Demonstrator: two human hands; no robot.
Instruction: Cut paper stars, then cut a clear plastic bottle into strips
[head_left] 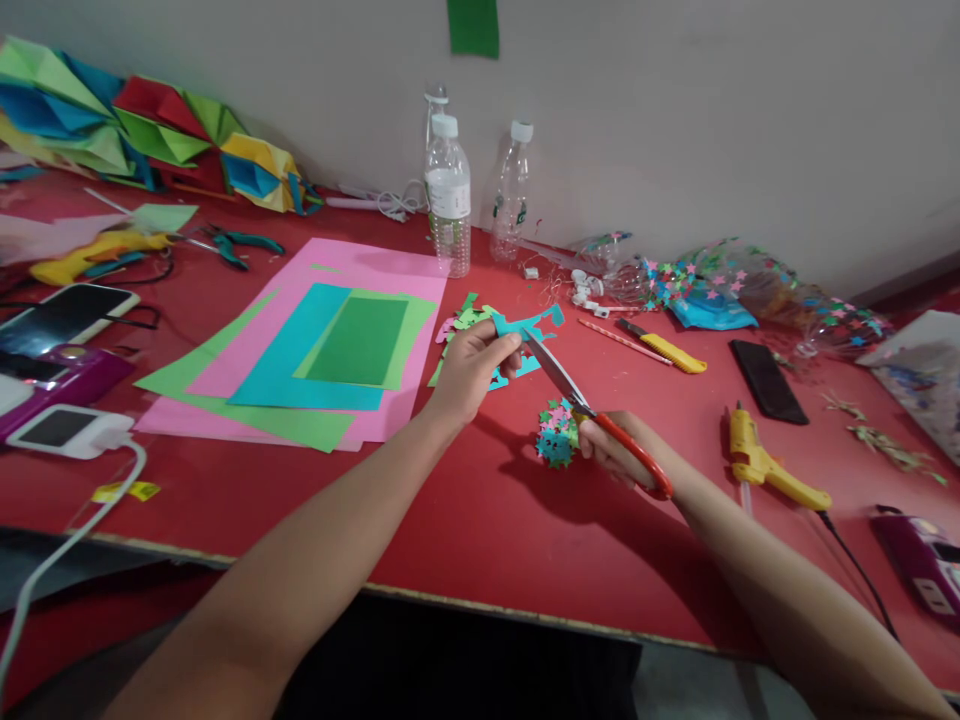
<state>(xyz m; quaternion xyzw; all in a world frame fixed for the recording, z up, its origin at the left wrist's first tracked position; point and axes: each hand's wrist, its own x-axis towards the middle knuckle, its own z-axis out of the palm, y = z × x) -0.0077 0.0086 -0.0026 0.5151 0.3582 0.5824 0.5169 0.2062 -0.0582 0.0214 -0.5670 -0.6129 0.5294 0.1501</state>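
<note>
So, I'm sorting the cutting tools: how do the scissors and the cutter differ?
The scissors have red handles, the cutter a yellow body. The scissors are in the right hand, tips at the blue paper; the cutter lies on the table, unheld. The scissors look longer than the cutter. Both are cutting tools.

No text was legible. 1 white label (453,204) on the front left bottle (448,198) had print too small to read; green print (521,213) on the right bottle (513,190) was blurred; 1 yellow tag (135,491) on the red table (465,540) showed dark marks, unreadable.
</note>
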